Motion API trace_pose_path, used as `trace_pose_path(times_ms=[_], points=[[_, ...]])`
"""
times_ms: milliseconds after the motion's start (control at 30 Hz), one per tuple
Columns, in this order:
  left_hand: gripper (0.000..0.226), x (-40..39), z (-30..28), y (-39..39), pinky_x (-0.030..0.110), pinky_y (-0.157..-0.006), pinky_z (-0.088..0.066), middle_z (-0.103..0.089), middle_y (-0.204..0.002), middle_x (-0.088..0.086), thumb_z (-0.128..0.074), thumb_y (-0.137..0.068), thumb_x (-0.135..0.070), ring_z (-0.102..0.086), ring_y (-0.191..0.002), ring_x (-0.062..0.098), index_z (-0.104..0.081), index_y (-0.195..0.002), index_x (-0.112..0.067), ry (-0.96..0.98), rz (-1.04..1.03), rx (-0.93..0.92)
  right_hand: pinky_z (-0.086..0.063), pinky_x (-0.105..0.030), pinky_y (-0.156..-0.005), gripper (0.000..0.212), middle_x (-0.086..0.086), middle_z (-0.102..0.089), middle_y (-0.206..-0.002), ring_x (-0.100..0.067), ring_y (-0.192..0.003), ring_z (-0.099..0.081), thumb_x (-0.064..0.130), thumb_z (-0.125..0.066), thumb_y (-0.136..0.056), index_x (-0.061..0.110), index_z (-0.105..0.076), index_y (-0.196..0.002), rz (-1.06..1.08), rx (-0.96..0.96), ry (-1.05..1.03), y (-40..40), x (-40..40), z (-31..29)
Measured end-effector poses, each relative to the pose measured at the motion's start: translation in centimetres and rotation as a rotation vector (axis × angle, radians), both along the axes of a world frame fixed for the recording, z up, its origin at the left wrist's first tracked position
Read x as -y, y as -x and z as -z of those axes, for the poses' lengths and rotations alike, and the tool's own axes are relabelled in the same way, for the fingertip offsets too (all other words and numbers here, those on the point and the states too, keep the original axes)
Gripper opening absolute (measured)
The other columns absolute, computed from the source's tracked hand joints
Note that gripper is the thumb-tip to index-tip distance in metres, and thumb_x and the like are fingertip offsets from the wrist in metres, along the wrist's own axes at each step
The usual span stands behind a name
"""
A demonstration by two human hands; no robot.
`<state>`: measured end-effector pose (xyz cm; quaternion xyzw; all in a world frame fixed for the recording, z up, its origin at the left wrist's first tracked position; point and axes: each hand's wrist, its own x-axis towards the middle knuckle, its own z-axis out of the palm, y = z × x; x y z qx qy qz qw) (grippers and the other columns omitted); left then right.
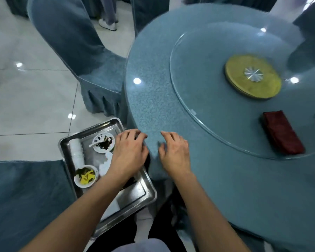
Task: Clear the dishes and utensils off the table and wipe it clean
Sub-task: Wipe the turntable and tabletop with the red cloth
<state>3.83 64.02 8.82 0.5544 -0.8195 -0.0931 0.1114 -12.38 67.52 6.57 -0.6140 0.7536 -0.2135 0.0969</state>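
Clearing appears complete: dishes (104, 142) sit in the tray (135, 195) beside the counter (153, 99). Left hand (128, 154) and right hand (175, 154): grip relaxed, empty. Next: take the red cloth (283, 132) farther along the counter and wipe.

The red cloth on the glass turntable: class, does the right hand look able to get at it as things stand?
Probably yes: the right hand holds nothing, and only bare table and glass lie between it and the red cloth.
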Motion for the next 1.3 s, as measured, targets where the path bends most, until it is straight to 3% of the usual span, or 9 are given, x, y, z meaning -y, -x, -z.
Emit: trace_pose_path(times_ms=[100, 500, 800, 1033, 1167, 1300], points=[[0.029, -0.1, -0.5, 4.7, 0.046, -0.096, -0.043, -0.065, -0.116, 0.005, -0.067, -0.086, -0.028, -0.059, -0.112, 0.029, -0.069, -0.114, -0.019, 0.001, 0.064, -0.006, -0.046, -0.042, -0.092, 0.044, -0.002, -0.066, -0.114, -0.026, -0.102, -0.062, 0.016, -0.066, -0.08, 0.019, -0.065, -0.124, 0.066, -0.005, 0.001, 4.6, -1.2, -0.2], [0.044, -2.0, 0.2, 20.2, 0.047, -0.086, -0.049, -0.068, -0.107, 0.005, -0.041, -0.083, -0.042, -0.065, -0.099, 0.032, -0.072, -0.104, -0.02, -0.086, 0.192, 0.071, -0.048, -0.042, -0.09, 0.047, -0.002, -0.066, -0.112, -0.027, -0.104, -0.062, 0.019, -0.067, -0.078, 0.021, -0.065, -0.125, 0.221, 0.032, 0.0, 20.4, -5.8, 0.8], [0.048, -3.4, 2.8, 24.6, 0.046, -0.087, -0.049, -0.066, -0.109, 0.004, -0.032, -0.088, -0.046, -0.063, -0.099, 0.031, -0.069, -0.107, -0.021, -0.187, 0.281, 0.187, -0.049, -0.044, -0.086, 0.047, -0.005, -0.066, -0.109, -0.031, -0.098, -0.062, 0.022, -0.056, -0.076, 0.016, -0.067, -0.122, 0.339, 0.039, 0.006, 28.9, -7.9, 3.7], [0.049, -2.6, 4.9, 28.5, 0.042, -0.083, -0.055, -0.07, -0.112, 0.003, -0.038, -0.078, -0.039, -0.07, -0.098, 0.03, -0.07, -0.11, -0.022, -0.205, 0.356, 0.265, -0.047, -0.045, -0.087, 0.047, -0.008, -0.064, -0.115, -0.032, -0.101, -0.061, 0.016, -0.066, -0.079, 0.014, -0.065, -0.126, 0.354, -0.041, -0.044, 36.3, -6.4, 4.7], [0.051, -1.1, 6.3, 32.6, 0.044, -0.091, -0.055, -0.064, -0.134, 0.007, -0.044, -0.083, -0.036, -0.065, -0.117, 0.032, -0.062, -0.129, -0.023, -0.215, 0.418, 0.24, -0.045, -0.047, -0.091, 0.056, -0.009, -0.06, -0.124, -0.033, -0.109, -0.057, 0.014, -0.067, -0.077, 0.017, -0.061, -0.133, 0.382, -0.115, -0.039, 40.3, -4.5, 4.9], [0.058, 1.1, 8.1, 36.6, 0.049, -0.109, -0.043, -0.046, -0.155, 0.009, -0.039, -0.092, -0.039, -0.048, -0.138, 0.037, -0.048, -0.148, -0.024, -0.206, 0.44, 0.205, -0.031, -0.053, -0.111, 0.065, -0.013, -0.046, -0.149, -0.032, -0.137, -0.042, 0.024, -0.064, -0.083, 0.027, -0.049, -0.146, 0.441, -0.239, -0.116, 45.0, -2.3, 5.5]])
